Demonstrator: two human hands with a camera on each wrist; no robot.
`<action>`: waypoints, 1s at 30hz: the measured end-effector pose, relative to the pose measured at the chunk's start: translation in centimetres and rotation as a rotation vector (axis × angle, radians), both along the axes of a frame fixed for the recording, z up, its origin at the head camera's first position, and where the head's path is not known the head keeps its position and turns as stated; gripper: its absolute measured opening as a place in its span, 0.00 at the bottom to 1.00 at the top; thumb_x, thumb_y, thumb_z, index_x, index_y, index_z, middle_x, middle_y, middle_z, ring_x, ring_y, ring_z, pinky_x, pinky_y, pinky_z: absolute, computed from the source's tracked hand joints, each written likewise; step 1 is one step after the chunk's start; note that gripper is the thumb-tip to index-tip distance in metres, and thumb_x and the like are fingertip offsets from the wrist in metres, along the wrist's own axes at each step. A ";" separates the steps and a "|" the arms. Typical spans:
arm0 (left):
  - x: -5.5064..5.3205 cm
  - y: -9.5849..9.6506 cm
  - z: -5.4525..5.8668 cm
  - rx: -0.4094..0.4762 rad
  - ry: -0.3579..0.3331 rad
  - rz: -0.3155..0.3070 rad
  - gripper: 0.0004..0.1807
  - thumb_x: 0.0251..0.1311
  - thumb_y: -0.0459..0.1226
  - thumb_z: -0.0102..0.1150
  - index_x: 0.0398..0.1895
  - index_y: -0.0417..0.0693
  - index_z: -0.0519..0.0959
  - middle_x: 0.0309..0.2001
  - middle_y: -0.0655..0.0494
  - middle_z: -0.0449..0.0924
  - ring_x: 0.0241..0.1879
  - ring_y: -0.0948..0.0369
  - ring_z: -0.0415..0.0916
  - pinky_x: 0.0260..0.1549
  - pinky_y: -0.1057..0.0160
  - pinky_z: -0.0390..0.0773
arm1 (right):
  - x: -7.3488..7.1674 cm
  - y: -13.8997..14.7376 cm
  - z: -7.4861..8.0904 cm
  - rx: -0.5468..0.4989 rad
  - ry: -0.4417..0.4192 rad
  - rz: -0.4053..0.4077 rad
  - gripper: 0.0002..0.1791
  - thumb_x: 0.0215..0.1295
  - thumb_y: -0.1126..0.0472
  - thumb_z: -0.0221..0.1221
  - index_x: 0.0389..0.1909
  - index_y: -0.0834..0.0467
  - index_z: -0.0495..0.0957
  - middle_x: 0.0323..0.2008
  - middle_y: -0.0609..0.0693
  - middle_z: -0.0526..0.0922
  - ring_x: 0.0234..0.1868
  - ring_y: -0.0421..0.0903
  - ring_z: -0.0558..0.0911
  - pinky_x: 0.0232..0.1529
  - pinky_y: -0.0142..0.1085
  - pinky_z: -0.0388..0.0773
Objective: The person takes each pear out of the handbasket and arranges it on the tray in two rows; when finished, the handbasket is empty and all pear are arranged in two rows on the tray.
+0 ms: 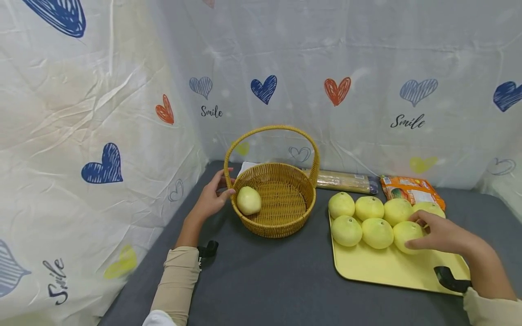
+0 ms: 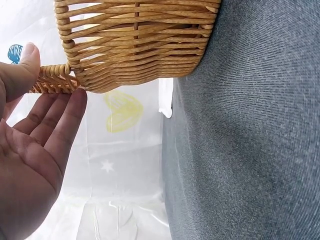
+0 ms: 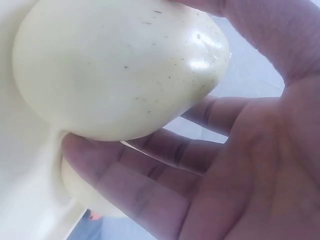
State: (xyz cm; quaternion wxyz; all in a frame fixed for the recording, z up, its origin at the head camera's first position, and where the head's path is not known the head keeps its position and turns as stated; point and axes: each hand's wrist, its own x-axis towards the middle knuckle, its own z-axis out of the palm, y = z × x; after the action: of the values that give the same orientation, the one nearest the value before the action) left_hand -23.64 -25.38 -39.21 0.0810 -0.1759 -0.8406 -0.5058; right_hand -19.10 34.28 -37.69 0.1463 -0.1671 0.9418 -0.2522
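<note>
My left hand [image 1: 211, 197] is at the left side of a woven basket [image 1: 274, 232], thumb and fingers on either side of the foot of its handle [image 2: 50, 80]. One pale yellow-green pomelo [image 1: 248, 201] lies inside the basket, against its left wall. On the right, my right hand [image 1: 442, 233] holds the front right pomelo [image 1: 405, 236] on a yellow tray [image 1: 379, 269]. In the right wrist view the fingers curl under that speckled pomelo [image 3: 120, 70], with the thumb over its other side. Several more pomelos [image 1: 369, 208] stand in two rows on the tray.
Behind the basket lie a long wrapped bundle [image 1: 346, 182] and a white item [image 1: 246, 167]. An orange packet [image 1: 412, 190] lies behind the tray. Heart-printed cloth [image 1: 302, 59] hangs at the back and left of the dark grey tabletop [image 1: 285, 280].
</note>
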 end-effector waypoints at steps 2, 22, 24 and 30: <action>0.0 0.0 -0.2 0.005 0.000 -0.002 0.33 0.70 0.29 0.58 0.76 0.51 0.60 0.60 0.34 0.73 0.62 0.42 0.72 0.57 0.41 0.75 | 0.1 0.0 -0.1 -0.003 0.001 -0.001 0.37 0.58 0.53 0.72 0.57 0.74 0.68 0.48 0.67 0.75 0.48 0.65 0.76 0.38 0.49 0.79; -0.1 0.0 -0.1 -0.008 0.034 -0.027 0.33 0.70 0.29 0.58 0.76 0.52 0.60 0.59 0.36 0.74 0.61 0.42 0.73 0.56 0.42 0.77 | 1.2 0.3 -0.3 -0.014 -0.013 -0.012 0.39 0.61 0.53 0.71 0.61 0.74 0.66 0.50 0.66 0.76 0.47 0.61 0.78 0.38 0.45 0.79; -0.1 -0.1 -0.2 -0.010 0.030 -0.025 0.33 0.70 0.29 0.58 0.76 0.53 0.60 0.59 0.36 0.74 0.61 0.43 0.73 0.56 0.43 0.76 | 1.2 0.2 -0.4 -0.022 0.004 -0.011 0.39 0.61 0.54 0.71 0.62 0.75 0.66 0.50 0.67 0.76 0.47 0.61 0.78 0.37 0.44 0.79; 0.0 -0.1 -0.3 -0.010 0.026 -0.015 0.33 0.71 0.29 0.57 0.75 0.57 0.61 0.59 0.36 0.74 0.62 0.44 0.72 0.57 0.43 0.76 | 1.4 0.2 -0.5 -0.055 0.034 -0.036 0.43 0.59 0.55 0.73 0.63 0.74 0.61 0.53 0.76 0.71 0.50 0.70 0.76 0.41 0.51 0.80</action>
State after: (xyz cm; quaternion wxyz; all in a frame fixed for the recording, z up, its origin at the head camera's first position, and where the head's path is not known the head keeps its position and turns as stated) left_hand -23.68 -25.53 -39.55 0.0872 -0.1892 -0.8406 -0.5000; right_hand -17.74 34.44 -38.23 0.1211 -0.1586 0.9397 -0.2776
